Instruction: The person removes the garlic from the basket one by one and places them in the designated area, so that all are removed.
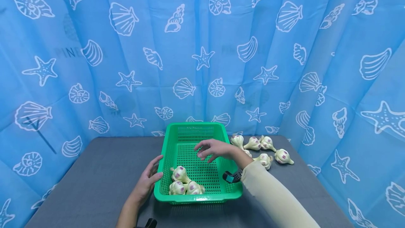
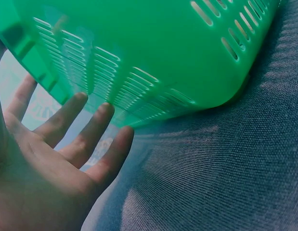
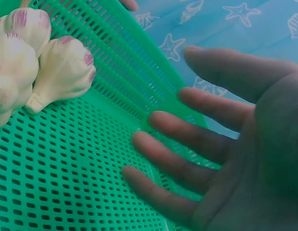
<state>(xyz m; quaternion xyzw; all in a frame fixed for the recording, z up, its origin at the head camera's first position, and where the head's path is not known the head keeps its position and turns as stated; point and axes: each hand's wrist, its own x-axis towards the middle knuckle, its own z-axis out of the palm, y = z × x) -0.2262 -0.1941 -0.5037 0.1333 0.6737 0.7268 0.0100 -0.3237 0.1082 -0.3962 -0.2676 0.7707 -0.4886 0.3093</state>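
Note:
A green plastic basket (image 1: 199, 197) with slotted walls stands on the table. Three garlic bulbs (image 1: 195, 188) lie together in its near left corner; the right wrist view shows these garlic bulbs (image 3: 67, 70) close up. My left hand (image 1: 146, 182) is at the basket's left side, and in the left wrist view its fingers (image 2: 91, 137) are extended against the outer wall. Over the basket's inside hovers my right hand (image 1: 216, 149), fingers spread and loosely bent, holding nothing. The same right hand (image 3: 221, 139) appears apart from the bulbs in its wrist view.
To the right of the basket, several more garlic bulbs (image 1: 252, 143) lie on the grey cloth-covered table (image 1: 104, 175); my right forearm partly hides that group. A blue curtain (image 1: 190, 52) with white shell and starfish prints hangs behind the table and along its sides.

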